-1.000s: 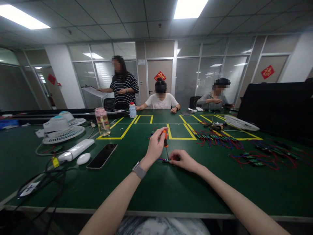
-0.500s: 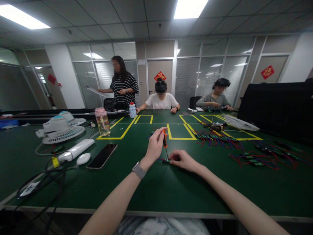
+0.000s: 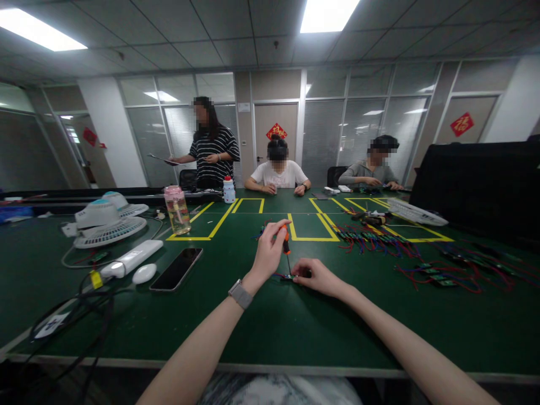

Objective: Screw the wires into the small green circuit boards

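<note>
My left hand (image 3: 270,246) is closed around the orange and black handle of a screwdriver (image 3: 286,245), which stands nearly upright. Its thin shaft runs down to a small green circuit board (image 3: 287,278) on the table. With thumb and fingertips, my right hand (image 3: 313,276) pinches the right end of that board and keeps it low against the tabletop. Red and blue wires come out at the board's left side. Behind my left hand lie more thin wires with small boards (image 3: 262,229), partly hidden by it.
Bundles of wired circuit boards (image 3: 371,237) and more loose boards (image 3: 439,275) lie to the right. On the left are a phone (image 3: 177,270), a white mouse (image 3: 144,274), a power strip (image 3: 133,260), a fan (image 3: 110,228) and a bottle (image 3: 178,211). Several people are across the green table.
The screwdriver's handle has turned slightly in my left hand, while my right hand and the board stay in place. Across the table, a seated person has drawn one arm in from the bottle.
</note>
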`<state>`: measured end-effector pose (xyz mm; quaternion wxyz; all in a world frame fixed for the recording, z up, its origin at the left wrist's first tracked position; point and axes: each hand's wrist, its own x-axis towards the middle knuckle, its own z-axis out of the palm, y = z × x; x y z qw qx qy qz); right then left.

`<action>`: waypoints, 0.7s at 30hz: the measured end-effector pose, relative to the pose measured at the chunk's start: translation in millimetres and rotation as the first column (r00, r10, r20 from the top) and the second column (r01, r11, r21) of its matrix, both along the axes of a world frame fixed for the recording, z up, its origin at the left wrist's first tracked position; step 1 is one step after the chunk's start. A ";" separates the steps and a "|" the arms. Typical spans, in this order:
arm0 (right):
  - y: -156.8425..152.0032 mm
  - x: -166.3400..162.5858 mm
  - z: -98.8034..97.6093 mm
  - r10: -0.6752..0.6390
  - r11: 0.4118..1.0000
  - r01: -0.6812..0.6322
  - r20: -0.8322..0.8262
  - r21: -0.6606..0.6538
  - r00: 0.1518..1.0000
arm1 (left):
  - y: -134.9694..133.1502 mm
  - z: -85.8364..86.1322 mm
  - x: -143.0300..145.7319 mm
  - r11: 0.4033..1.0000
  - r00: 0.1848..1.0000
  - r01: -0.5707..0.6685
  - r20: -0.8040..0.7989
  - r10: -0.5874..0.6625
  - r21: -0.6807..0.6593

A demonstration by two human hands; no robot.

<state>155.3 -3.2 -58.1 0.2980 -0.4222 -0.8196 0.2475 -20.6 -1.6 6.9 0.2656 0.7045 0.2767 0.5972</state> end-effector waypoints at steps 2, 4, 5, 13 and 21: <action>0.0 0.1 0.2 0.002 1.000 -0.002 0.006 0.003 1.000 | 0.9 0.1 0.2 0.999 0.998 0.048 0.030 -0.048 -0.025; 0.0 0.1 0.4 0.001 1.000 -0.001 0.011 0.004 1.000 | 1.8 -0.4 0.5 0.995 0.995 0.084 0.057 -0.081 -0.056; 0.0 0.1 0.4 0.001 1.000 -0.001 0.013 0.005 1.000 | 2.1 -0.8 0.5 0.995 0.995 0.083 0.062 -0.080 -0.061; 0.1 -1.2 0.8 -0.003 1.000 0.003 0.020 0.007 1.000 | -3.3 -0.4 1.0 0.997 0.997 -0.053 -0.053 0.056 0.052; 0.9 -2.0 0.4 -0.002 1.000 0.002 0.014 0.001 1.000 | -5.2 0.4 5.6 0.996 0.995 -0.029 -0.094 0.037 0.082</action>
